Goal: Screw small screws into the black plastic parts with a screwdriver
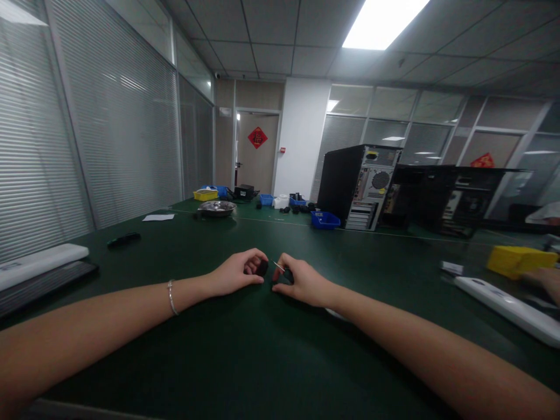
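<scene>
Both my hands rest on the green table (245, 350) close together, almost touching. My left hand (236, 272) is curled around a small black part (261, 268), held between thumb and fingers. My right hand (301, 281) pinches a thin silvery tool (279, 266) whose tip points toward the black part. A thin bracelet (171, 297) circles my left wrist. What the tool touches is too small to tell.
A black computer tower (356, 185) and a second open case (441, 198) stand at the back right. Blue bins (324, 220), a yellow bin (205, 195) and a metal bowl (216, 208) sit behind. A yellow box (520, 259), a white keyboard (507, 303) and another person's hand (545, 281) are at the right.
</scene>
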Demonstrator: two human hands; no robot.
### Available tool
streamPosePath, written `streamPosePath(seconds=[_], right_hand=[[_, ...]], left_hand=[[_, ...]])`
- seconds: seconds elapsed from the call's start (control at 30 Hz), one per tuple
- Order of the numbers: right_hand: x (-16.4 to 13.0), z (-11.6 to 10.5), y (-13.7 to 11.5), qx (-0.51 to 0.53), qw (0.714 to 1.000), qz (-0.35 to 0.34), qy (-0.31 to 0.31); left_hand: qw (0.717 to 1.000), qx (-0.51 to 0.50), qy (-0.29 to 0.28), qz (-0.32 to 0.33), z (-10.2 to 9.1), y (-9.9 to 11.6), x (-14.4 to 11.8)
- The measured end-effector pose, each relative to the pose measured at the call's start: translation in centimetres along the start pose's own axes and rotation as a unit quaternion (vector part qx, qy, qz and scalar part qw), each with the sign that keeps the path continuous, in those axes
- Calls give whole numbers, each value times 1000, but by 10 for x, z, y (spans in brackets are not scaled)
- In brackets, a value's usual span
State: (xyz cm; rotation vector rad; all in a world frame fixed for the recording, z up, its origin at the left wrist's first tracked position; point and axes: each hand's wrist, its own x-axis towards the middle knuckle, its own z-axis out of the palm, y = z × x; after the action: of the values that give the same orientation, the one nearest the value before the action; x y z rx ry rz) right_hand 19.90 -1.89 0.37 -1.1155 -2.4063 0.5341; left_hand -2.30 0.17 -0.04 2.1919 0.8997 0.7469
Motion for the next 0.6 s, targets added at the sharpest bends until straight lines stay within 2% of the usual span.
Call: streamPosePath(seconds=[0.07, 0.27, 0.5, 0.6], right_hand=[[0, 1, 1, 10, 1000, -10, 22], [0, 5, -2, 61, 985, -65, 148], [-3, 9, -13, 73, 983, -79, 150], [-3, 11, -14, 66, 984, -71, 150]], left_hand=[[1000, -20, 3, -3, 1, -1, 1], [998, -59, -14, 16, 6, -1, 2], [995, -86, -35, 35, 10, 8, -3], [994, -97, -21, 34, 12, 7, -4]])
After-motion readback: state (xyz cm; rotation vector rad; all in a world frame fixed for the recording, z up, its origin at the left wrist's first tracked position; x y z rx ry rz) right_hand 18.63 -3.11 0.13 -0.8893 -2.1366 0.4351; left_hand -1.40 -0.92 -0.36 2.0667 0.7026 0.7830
